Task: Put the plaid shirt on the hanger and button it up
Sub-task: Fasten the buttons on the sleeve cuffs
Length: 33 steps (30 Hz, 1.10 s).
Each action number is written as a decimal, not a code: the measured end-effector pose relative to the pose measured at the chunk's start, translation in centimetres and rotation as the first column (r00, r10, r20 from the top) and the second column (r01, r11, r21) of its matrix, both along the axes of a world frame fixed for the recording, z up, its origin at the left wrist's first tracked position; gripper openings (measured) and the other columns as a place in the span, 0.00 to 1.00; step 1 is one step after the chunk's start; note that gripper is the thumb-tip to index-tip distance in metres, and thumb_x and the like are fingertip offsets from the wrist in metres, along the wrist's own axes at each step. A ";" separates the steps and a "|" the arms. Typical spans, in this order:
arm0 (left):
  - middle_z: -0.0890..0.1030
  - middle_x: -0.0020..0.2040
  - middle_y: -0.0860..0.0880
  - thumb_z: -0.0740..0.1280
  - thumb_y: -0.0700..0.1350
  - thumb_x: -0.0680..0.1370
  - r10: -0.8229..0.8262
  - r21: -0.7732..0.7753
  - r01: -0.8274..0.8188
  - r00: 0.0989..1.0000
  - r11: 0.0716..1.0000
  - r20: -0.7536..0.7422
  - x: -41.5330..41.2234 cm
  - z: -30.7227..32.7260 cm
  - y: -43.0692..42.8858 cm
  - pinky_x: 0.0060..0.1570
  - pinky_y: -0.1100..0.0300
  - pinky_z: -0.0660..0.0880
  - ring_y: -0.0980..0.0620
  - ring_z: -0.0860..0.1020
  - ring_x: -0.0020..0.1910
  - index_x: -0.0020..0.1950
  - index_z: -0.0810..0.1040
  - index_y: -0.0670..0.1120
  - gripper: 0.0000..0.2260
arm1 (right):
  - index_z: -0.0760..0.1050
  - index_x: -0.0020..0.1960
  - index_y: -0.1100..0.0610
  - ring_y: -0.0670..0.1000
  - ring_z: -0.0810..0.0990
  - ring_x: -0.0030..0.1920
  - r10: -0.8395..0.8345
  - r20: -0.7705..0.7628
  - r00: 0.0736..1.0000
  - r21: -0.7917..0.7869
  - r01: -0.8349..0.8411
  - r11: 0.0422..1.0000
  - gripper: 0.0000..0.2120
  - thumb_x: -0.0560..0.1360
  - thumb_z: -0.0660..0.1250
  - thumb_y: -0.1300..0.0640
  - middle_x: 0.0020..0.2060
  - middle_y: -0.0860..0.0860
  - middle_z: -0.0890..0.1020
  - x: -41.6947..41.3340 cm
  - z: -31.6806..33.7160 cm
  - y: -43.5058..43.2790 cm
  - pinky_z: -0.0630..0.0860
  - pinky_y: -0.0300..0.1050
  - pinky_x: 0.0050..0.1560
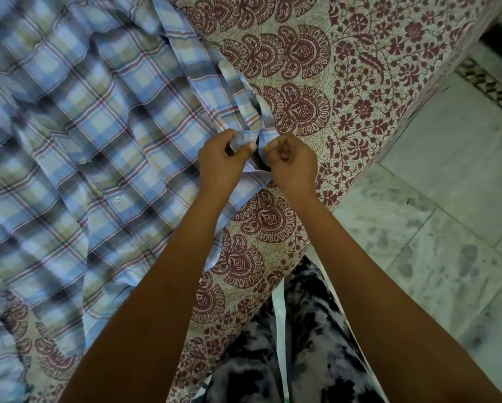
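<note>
**Plaid shirt: buttoning in progress, low on the front**

I log left hand and right hand, each grip pinched shut on the plaid shirt near the bed edge. Two buttons visible; whether fastened, unclear. Hanger unseen.

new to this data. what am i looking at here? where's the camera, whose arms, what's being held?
No machine here: a person works bare-handed. The single picture comes from a camera worn on their head, looking down. The left hand and right hand each pinch a narrow strip of the plaid shirt, near its edge, with the fingers. The shirt lies spread on a bed sheet printed with maroon patterns. White buttons show on the shirt. No hanger is visible. Tiled floor is at right.
</note>
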<state>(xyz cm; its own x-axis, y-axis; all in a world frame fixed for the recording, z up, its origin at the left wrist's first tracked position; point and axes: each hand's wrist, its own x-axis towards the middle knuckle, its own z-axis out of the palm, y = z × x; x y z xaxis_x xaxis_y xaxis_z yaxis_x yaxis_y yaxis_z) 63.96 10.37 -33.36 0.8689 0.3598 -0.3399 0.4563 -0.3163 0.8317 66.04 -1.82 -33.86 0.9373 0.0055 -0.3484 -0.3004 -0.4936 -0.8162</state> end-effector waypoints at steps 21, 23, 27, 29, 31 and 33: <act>0.79 0.35 0.40 0.70 0.42 0.71 0.127 -0.017 -0.128 0.990 0.992 -0.067 0.7 1.0 -0.2 0.40 0.50 0.75 0.47 0.75 0.35 0.41 0.79 0.39 0.06 | 0.78 0.41 0.62 0.43 0.76 0.32 -0.053 0.112 0.992 0.073 0.045 0.996 0.02 0.70 0.67 0.64 0.33 0.50 0.79 0.1 0.6 1.2 0.75 0.34 0.37; 0.79 0.34 0.45 0.71 0.42 0.71 0.103 0.010 -0.102 0.993 0.995 -0.060 0.8 1.2 -0.3 0.41 0.52 0.76 0.49 0.76 0.36 0.41 0.80 0.40 0.05 | 0.78 0.40 0.62 0.48 0.78 0.33 -0.060 0.103 0.993 0.071 0.052 0.996 0.03 0.70 0.68 0.62 0.32 0.51 0.79 0.0 0.5 1.4 0.78 0.41 0.37; 0.80 0.39 0.47 0.68 0.36 0.73 -0.031 -0.121 0.019 0.995 0.992 -0.097 0.9 1.6 0.3 0.42 0.59 0.77 0.51 0.79 0.40 0.46 0.82 0.41 0.04 | 0.78 0.41 0.62 0.55 0.82 0.36 -0.063 0.063 0.996 0.077 0.058 0.995 0.04 0.70 0.68 0.61 0.34 0.54 0.82 0.0 -0.1 1.4 0.81 0.53 0.39; 0.80 0.40 0.46 0.67 0.33 0.74 -0.007 -0.219 -0.021 0.992 0.975 -0.128 0.9 1.5 0.8 0.42 0.60 0.76 0.50 0.79 0.41 0.47 0.81 0.43 0.07 | 0.78 0.41 0.62 0.55 0.82 0.37 -0.031 0.047 0.998 0.084 0.027 0.996 0.03 0.70 0.68 0.62 0.35 0.54 0.82 0.2 -0.1 1.3 0.81 0.52 0.41; 0.81 0.42 0.44 0.67 0.33 0.73 0.073 -0.253 -0.116 0.982 0.960 -0.173 1.1 1.4 1.1 0.39 0.62 0.76 0.49 0.79 0.41 0.49 0.81 0.40 0.07 | 0.79 0.41 0.62 0.52 0.81 0.36 0.022 0.042 0.999 0.088 -0.026 0.996 0.03 0.71 0.68 0.62 0.34 0.53 0.81 0.5 0.1 1.4 0.81 0.47 0.41; 0.81 0.43 0.44 0.67 0.34 0.73 0.144 -0.253 -0.195 0.968 0.947 -0.206 1.3 1.4 1.0 0.34 0.67 0.76 0.52 0.79 0.39 0.52 0.80 0.38 0.08 | 0.79 0.41 0.62 0.50 0.80 0.35 0.052 0.040 0.998 0.095 -0.055 0.994 0.02 0.71 0.68 0.63 0.33 0.51 0.80 0.8 0.3 1.5 0.80 0.45 0.40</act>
<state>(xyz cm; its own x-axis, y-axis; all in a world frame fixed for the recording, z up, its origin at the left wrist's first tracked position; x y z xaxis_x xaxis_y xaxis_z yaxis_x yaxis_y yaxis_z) 65.24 11.42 -31.92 0.7167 0.3694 -0.5916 0.6355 0.0036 0.7721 66.80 -0.32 -33.51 0.9470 0.0879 -0.3089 -0.2444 -0.4268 -0.8707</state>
